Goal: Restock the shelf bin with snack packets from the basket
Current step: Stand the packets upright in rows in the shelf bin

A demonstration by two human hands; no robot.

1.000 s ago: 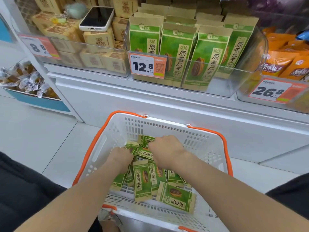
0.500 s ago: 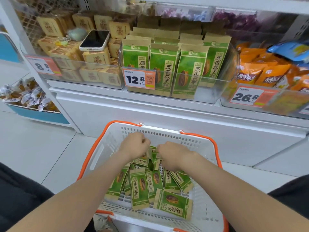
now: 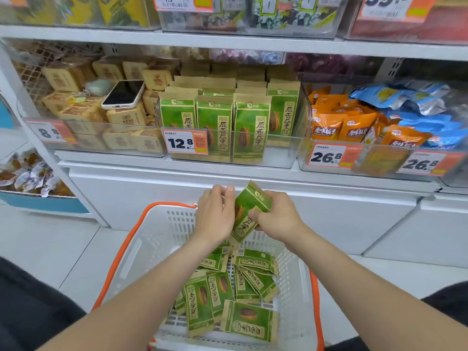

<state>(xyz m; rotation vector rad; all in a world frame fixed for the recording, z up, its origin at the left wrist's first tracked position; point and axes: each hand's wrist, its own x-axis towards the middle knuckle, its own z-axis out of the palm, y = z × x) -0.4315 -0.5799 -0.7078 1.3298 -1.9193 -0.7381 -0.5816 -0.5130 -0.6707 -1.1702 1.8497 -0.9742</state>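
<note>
- The basket (image 3: 121, 252) has about nine loose packets (image 3: 200, 307) lying flat in it.
- Both hands were down among them a second ago. Now the raised packet (image 3: 249, 211) is above the far rim, with the right hand (image 3: 278, 219) gripping one edge and the left hand (image 3: 215, 216) pinching the other.
- The shelf bin (image 3: 298, 148) beyond has four upright front packets (image 3: 215, 122); the raised one has yet to go in.
</note>
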